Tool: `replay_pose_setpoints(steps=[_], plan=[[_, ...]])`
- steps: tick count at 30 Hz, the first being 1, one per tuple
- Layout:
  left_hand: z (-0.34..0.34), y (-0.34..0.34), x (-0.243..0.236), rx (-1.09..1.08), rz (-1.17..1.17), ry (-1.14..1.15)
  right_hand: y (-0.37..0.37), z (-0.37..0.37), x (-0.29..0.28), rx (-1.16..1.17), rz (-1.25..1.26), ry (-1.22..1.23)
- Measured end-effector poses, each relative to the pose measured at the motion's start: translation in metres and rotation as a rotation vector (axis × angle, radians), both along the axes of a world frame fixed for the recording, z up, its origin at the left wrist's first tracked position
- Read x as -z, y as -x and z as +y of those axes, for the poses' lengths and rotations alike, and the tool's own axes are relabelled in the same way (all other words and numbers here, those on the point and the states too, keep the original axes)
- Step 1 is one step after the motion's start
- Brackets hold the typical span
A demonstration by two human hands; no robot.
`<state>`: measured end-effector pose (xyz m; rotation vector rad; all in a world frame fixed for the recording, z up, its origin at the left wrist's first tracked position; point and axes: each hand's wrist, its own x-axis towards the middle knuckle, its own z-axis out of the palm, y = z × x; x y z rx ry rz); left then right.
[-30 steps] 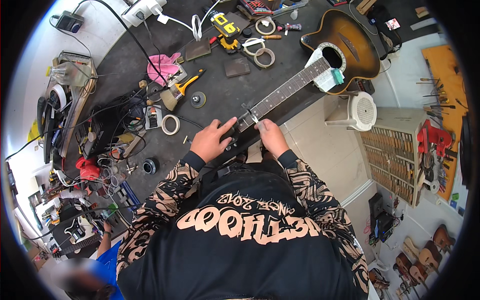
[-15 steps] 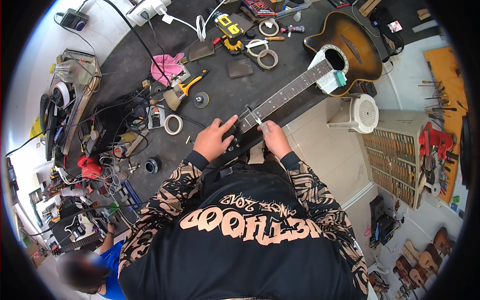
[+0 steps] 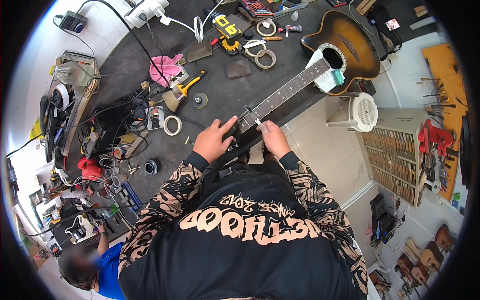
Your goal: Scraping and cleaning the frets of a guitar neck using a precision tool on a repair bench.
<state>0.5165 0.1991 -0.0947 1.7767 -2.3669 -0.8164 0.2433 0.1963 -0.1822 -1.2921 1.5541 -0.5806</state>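
Observation:
An acoustic guitar (image 3: 364,50) with a brown sunburst body lies diagonally across the dark workbench, its fretboard (image 3: 285,93) pointing toward me. My left hand (image 3: 214,141) rests over the headstock end, fingers stretched out and index finger lying toward the first frets. In a pinch, my right hand (image 3: 275,138) holds a slim tool (image 3: 255,117) with a pale shaft and dark far end. That tool lies across the neck near the nut; its exact kind is too small to tell. White paper (image 3: 327,80) and a green pad (image 3: 338,77) sit by the soundhole.
Around the guitar are a yellow drill (image 3: 227,27), masking tape rolls (image 3: 265,59), a paintbrush (image 3: 180,92) and a dark block (image 3: 238,69). Cables and tools crowd the left. A white stool (image 3: 362,112) stands right. A person in blue (image 3: 110,272) works at lower left.
Both my hands and the tool keep nearly the same place on the neck. The view has shifted slightly. At lower left, the other person's head and arm have moved a little.

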Motion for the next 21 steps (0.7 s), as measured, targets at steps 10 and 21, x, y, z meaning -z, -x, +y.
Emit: replay_pose_setpoints(steps=[10,21], plan=[[0.007,0.006,-0.006,0.063,-0.02,0.001,0.007,0.013,0.001,0.015,-0.002,-0.072],[0.01,0.012,-0.008,0.13,-0.038,-0.013,0.014,0.022,0.005,0.012,-0.016,-0.027]])
